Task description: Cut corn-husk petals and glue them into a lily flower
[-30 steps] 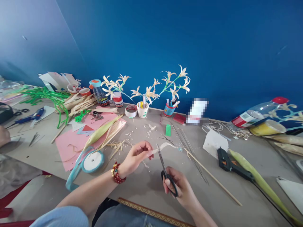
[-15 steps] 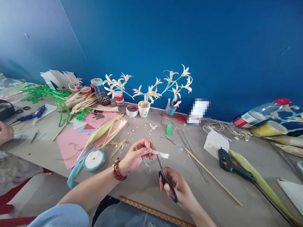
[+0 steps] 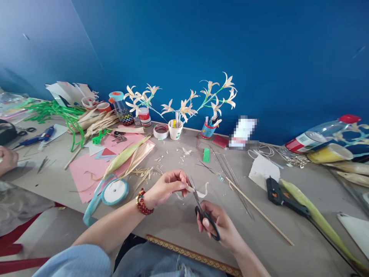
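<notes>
My left hand [image 3: 169, 187], with a red bead bracelet on its wrist, pinches a short pale strip of corn husk [image 3: 190, 189] between thumb and fingers. In my right hand [image 3: 219, 223] is a pair of scissors [image 3: 198, 200] with black handles, fingers through the loops. Its blades point up and away, right beside the strip's end. Just right of the blades a thin curled pale piece [image 3: 204, 192] shows; whether it still hangs from the strip I cannot tell. Small pale scraps [image 3: 186, 151] lie beyond the hands.
Ahead, husk flowers rise from a white cup [image 3: 175, 130]. A ribbon spool [image 3: 115, 191], pink paper [image 3: 83, 181] and husks [image 3: 127, 156] lie left. On the right are a wooden stick [image 3: 259, 211], metal wires [image 3: 230, 173] and a black glue gun [image 3: 288, 200]. Another person's hand [image 3: 8, 161] is far left.
The straight pale strip that ran across the scissor blades is now short at my left fingers, with a curled piece right of the blades. My right hand and the scissors have shifted slightly right.
</notes>
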`<state>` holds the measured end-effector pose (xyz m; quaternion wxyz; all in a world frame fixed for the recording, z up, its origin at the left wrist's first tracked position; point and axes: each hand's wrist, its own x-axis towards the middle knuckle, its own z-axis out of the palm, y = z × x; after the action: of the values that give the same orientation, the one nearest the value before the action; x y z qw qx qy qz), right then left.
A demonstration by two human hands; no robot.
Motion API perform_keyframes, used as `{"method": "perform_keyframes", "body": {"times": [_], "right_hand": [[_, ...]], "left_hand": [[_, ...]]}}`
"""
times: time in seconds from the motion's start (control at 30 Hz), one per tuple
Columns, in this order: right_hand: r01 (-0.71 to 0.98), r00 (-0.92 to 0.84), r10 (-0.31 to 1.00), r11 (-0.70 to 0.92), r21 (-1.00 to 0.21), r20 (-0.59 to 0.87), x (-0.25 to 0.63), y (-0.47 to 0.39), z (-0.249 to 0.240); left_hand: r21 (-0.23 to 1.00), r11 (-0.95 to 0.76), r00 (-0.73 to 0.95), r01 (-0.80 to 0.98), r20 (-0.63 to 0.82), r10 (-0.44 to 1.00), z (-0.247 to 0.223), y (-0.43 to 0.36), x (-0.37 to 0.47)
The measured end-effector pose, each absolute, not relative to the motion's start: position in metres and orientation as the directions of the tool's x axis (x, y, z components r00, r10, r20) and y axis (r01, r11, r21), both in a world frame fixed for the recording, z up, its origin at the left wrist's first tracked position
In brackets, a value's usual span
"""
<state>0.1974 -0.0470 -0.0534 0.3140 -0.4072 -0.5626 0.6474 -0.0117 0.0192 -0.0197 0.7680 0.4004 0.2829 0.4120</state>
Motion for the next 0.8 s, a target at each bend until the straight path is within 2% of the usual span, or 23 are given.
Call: {"method": "perform_keyframes", "body": {"times": [0.4, 0.8], "right_hand": [[0.072, -0.441, 0.871, -0.204, -0.976, -0.215, 0.1977, -0.0444, -0.0471], [0.065, -0.410, 0.856, -0.315, -0.947, -0.313, 0.1999, -0.0457, -0.0532]], "left_hand": [[0.879, 0.311, 0.533, -0.361, -0.079, 0.842, -0.0274, 0.0225, -0.0172], [0.885, 0.316, 0.565, -0.343, -0.074, 0.822, -0.0286, 0.0249, -0.0197]]}}
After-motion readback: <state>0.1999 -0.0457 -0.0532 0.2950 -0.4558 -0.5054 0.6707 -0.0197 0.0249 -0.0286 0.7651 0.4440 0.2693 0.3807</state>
